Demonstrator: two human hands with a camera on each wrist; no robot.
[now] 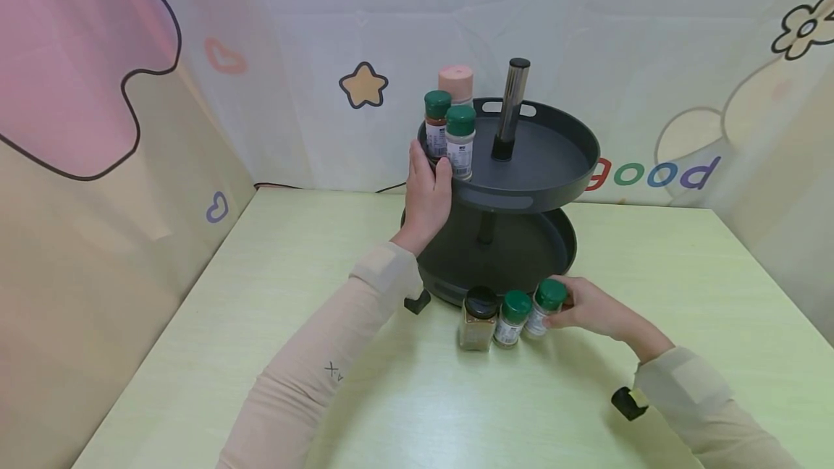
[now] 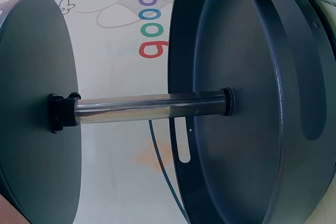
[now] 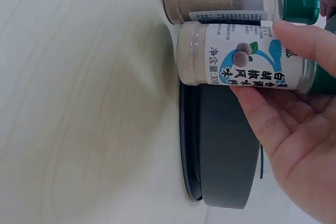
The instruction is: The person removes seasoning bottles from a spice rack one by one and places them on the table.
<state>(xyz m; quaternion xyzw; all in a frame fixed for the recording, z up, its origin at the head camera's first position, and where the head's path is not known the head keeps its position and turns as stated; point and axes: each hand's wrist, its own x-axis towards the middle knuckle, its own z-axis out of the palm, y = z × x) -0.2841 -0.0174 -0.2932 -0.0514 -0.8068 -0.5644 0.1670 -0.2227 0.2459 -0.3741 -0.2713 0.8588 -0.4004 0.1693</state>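
Observation:
My right hand (image 1: 589,306) grips a green-capped spice jar (image 3: 231,59) with a white label and pale powder inside. The jar is upright, just in front of the dark two-tier turntable rack (image 1: 456,294). Close beside it stand another green-capped spice jar (image 1: 510,330) and a square black-capped jar (image 1: 478,335). My left hand (image 1: 426,201) is at the left rim of the upper tray (image 1: 521,201), its fingers extended upward. Near those fingertips, a red-brown spice jar (image 1: 435,137), a pale spice jar (image 1: 460,154) and a pink-capped container (image 1: 456,82) stand on that tray.
A shiny metal post (image 1: 513,103) rises from the upper tray. The lower tray (image 1: 469,259) sits under it. Behind the light wooden table (image 1: 260,273) hangs a printed curtain (image 1: 313,93), and a thin dark cable (image 2: 160,156) runs behind the rack.

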